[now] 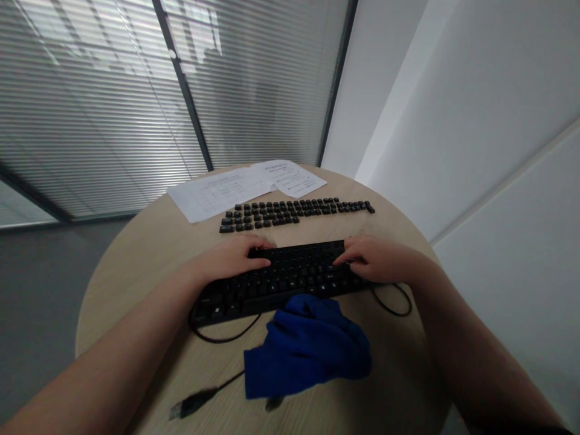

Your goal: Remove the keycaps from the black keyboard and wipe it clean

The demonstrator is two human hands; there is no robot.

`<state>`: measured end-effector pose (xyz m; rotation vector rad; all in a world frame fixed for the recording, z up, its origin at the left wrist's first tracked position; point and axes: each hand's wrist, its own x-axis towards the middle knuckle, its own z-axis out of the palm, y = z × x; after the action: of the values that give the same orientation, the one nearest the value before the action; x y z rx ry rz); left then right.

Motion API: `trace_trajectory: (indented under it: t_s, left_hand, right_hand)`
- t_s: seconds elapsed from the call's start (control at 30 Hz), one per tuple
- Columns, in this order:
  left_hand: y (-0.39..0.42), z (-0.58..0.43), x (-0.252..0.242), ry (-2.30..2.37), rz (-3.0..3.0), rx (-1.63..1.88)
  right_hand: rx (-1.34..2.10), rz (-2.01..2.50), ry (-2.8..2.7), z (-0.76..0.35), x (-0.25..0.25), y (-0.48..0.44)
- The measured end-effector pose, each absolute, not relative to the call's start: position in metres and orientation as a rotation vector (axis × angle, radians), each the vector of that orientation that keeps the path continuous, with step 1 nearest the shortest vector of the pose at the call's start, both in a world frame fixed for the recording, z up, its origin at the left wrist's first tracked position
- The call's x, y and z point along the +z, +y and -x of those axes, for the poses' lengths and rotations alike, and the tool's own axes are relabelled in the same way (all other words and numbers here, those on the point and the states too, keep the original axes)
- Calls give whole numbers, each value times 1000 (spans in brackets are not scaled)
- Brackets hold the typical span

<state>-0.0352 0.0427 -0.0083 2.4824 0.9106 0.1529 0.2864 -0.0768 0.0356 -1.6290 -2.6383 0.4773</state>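
Observation:
A black keyboard (281, 281) lies across the round wooden table (149, 241). My left hand (235, 257) rests on the keyboard's far left part, fingers curled over its top edge. My right hand (374, 258) rests on the right end, fingers bent down onto the keys. Beyond the keyboard, several loose black keycaps (290, 212) are laid out in rows. A crumpled blue cloth (308, 347) sits just in front of the keyboard, touching its near edge.
The keyboard's black cable (217, 338) loops on the table and ends in a USB plug (190, 403) near the front edge. Printed paper sheets (240, 187) lie at the table's far side. Glass walls with blinds stand behind; a white wall is at the right.

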Motion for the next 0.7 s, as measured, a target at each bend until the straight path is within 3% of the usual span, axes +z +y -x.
trace_trajectory:
  t_s: [0.33,0.7]
  left_hand:
    - [43,34,-10,936,-2469,149]
    - [43,35,-10,920,-2458,158]
  right_hand:
    - [467,1993,-2552,-274,29,-77]
    - [394,1897,-2454,-283,28,-75]
